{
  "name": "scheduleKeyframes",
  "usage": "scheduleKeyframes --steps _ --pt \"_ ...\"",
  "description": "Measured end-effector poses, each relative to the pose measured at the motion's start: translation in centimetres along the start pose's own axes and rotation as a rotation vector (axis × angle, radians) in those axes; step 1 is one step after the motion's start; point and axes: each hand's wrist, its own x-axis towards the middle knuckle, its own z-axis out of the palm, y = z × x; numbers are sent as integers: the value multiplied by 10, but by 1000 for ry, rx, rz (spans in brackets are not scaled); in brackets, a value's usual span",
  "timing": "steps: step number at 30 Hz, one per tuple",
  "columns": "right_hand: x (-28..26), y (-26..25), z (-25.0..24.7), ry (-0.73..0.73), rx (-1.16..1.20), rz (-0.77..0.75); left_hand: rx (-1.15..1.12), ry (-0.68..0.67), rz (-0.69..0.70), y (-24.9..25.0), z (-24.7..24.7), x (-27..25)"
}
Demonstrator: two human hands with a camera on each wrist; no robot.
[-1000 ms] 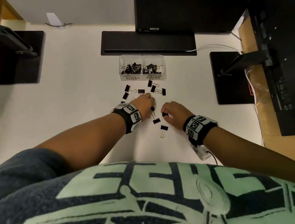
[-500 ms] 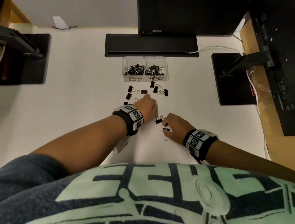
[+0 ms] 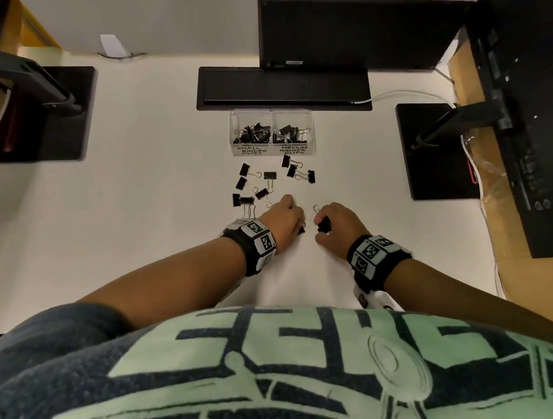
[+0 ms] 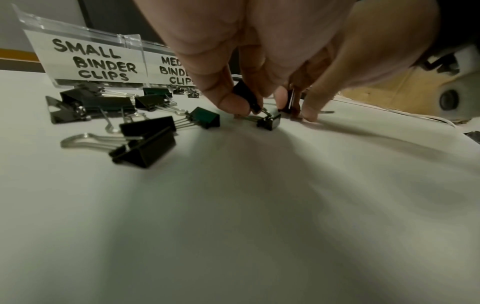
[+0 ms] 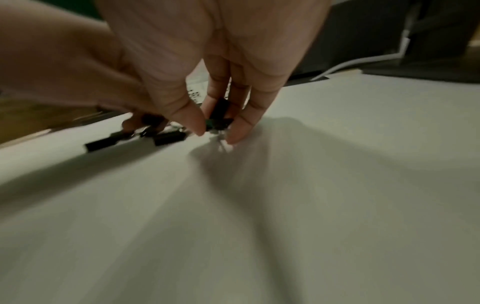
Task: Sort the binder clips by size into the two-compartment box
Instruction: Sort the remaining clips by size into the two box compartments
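Note:
A clear two-compartment box (image 3: 273,149) (image 4: 85,61), labelled small and medium binder clips, stands at the back with black clips in both halves. Several loose black binder clips (image 3: 269,175) (image 4: 145,148) lie in front of it. My left hand (image 3: 285,220) (image 4: 249,98) is down on the table just before them and pinches small black clips (image 4: 245,95) between thumb and fingers, with another small clip (image 4: 269,121) under its fingertips. My right hand (image 3: 333,223) (image 5: 215,125), close beside it, grips black clips (image 3: 324,227) (image 5: 219,115) with curled fingers.
A black keyboard (image 3: 282,88) and monitor (image 3: 351,32) sit behind the box. Black monitor bases (image 3: 47,114) (image 3: 433,150) stand left and right, a white cable (image 3: 403,93) runs at the back right, and a dark tower (image 3: 539,110) lines the right edge.
The right hand dipped toward me over a clip near my body, then came forward again beside the left hand with clips in its fingers. The left hand stayed among the clips.

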Motion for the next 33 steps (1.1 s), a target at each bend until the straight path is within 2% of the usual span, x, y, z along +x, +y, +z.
scheduleKeyframes --steps 7,13,16,19,22,26,29,33 --pt "24 -9 -34 109 272 151 45 -54 7 0 1 -2" --pt "58 -44 -75 169 457 83 91 -61 3 1 -1 -3" --pt "83 -64 -90 196 396 17 117 -54 4 -1 -2 -4" --pt "109 -77 -94 199 169 -68 118 -49 14 -4 -5 -4" --pt "128 -87 -90 135 -58 -151 52 -20 37 -7 -9 -3" --pt "140 -92 -84 -1 -241 -130 -103 42 -28 -6 -24 1" --pt "140 -90 -83 25 -186 -125 -212 140 -83 -4 -48 12" --pt "127 -77 -88 258 54 -94 -270 294 -105 -4 -87 38"
